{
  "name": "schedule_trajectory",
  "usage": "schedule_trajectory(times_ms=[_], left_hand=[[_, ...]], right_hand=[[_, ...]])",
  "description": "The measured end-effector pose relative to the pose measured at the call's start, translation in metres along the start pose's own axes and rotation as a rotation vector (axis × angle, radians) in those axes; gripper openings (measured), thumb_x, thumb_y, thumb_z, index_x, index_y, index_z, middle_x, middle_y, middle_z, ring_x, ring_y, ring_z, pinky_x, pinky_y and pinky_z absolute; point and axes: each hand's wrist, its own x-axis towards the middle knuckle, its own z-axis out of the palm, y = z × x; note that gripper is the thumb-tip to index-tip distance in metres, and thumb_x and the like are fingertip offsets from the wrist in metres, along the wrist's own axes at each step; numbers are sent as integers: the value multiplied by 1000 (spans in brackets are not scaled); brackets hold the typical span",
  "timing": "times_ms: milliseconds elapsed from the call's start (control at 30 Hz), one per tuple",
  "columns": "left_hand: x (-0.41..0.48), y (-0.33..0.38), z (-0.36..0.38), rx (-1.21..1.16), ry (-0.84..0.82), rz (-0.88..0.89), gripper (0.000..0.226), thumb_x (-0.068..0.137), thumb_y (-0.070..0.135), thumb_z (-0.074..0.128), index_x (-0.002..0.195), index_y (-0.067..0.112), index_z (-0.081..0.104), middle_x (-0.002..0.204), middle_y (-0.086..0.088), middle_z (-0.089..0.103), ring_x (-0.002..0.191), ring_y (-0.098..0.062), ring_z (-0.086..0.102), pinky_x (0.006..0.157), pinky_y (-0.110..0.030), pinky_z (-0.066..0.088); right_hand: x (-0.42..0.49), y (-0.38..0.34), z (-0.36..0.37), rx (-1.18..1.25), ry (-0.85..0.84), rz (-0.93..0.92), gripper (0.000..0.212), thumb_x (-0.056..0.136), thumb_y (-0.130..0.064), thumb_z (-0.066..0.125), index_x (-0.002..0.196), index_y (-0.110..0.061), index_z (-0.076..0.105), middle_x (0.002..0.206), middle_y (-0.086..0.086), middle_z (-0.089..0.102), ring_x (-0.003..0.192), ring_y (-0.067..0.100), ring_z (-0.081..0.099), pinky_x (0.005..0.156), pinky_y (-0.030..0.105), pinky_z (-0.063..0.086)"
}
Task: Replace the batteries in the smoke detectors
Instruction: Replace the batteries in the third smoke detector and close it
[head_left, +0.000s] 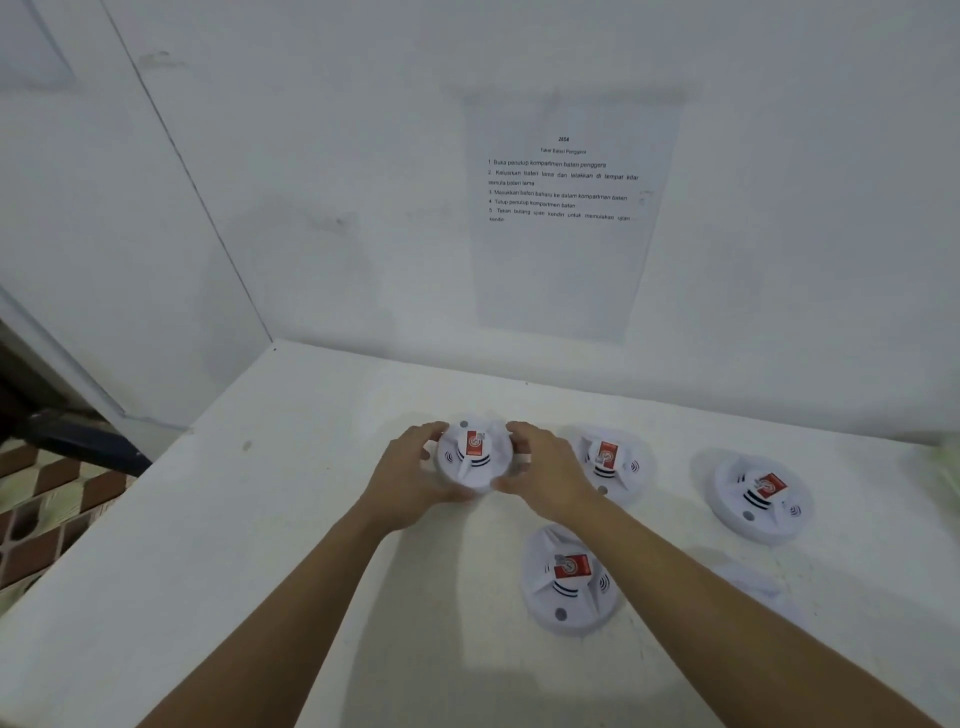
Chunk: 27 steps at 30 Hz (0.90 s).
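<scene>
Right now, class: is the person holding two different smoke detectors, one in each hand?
No, the left hand and right hand both grip the same smoke detector.

Light is dim, even and cool, giving the wall and table a blue-grey cast. It falls from overhead. Soft-edged shadow lies on the table under the forearms, widest toward 6 o'clock, and a faint grey halo rings the near detector. The left hand, right hand and the held detector they grip are slightly smeared. Print on the paper at 12 o'clock is soft but partly legible. A green patch at 3 o'clock is blurred out. Wide-angle distortion tilts the wall seam at 10 o'clock.
</scene>
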Motion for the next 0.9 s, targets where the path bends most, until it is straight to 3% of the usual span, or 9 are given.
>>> schedule_trajectory(times_ms=[133, 200, 300, 500, 633, 767, 900], left_hand=[[-7, 7, -8, -59, 38, 66, 72, 63, 24, 97, 118, 38, 53, 126, 12, 57, 106, -7, 60, 79, -12, 46], [-12, 16, -16, -94, 52, 88, 73, 67, 22, 94, 123, 40, 51, 130, 16, 55, 108, -2, 60, 77, -10, 47], [-24, 36, -25, -101, 58, 137, 77, 69, 28, 93, 131, 43, 49, 133, 21, 53, 105, 3, 62, 82, -21, 51], [-51, 88, -27, -143, 67, 221, 75, 69, 38, 89, 134, 41, 52, 131, 25, 56, 111, 4, 60, 81, -19, 50], [-66, 114, -13, -184, 30, 229, 69, 69, 43, 88, 130, 42, 55, 129, 26, 60, 109, 1, 60, 81, -21, 49], [-81, 132, 7, -207, -23, 241, 72, 68, 53, 85, 132, 41, 55, 127, 27, 61, 110, 0, 60, 82, -22, 49], [-97, 148, 33, -186, -112, 262, 78, 66, 66, 77, 136, 45, 51, 125, 24, 63, 109, -2, 61, 81, -23, 51]], right_hand=[[-11, -2, -7, 160, 84, -49, 61, 75, -11, 86, 129, -14, 59, 122, -6, 62, 111, 14, 61, 97, 33, 53], [-20, -9, -17, 294, 110, -69, 62, 75, -8, 86, 131, -16, 58, 128, -7, 61, 110, 14, 64, 92, 27, 56], [-37, -23, -38, 522, 91, -85, 63, 75, 0, 84, 130, -17, 58, 127, -7, 62, 100, 17, 71, 81, 24, 58], [-82, -39, -82, 674, 42, -140, 51, 81, -7, 79, 128, -19, 64, 125, -4, 69, 112, 21, 68, 92, 32, 55], [-110, -39, -100, 759, 76, -171, 52, 81, -17, 77, 131, -20, 61, 126, 3, 69, 116, 26, 66, 103, 50, 50], [-137, -35, -107, 748, 158, -189, 54, 82, -33, 77, 131, -32, 56, 126, -2, 69, 114, 24, 67, 98, 54, 54], [-163, -22, -114, 838, 174, -181, 59, 83, -41, 77, 135, -33, 50, 131, 1, 65, 118, 28, 66, 96, 52, 55]])
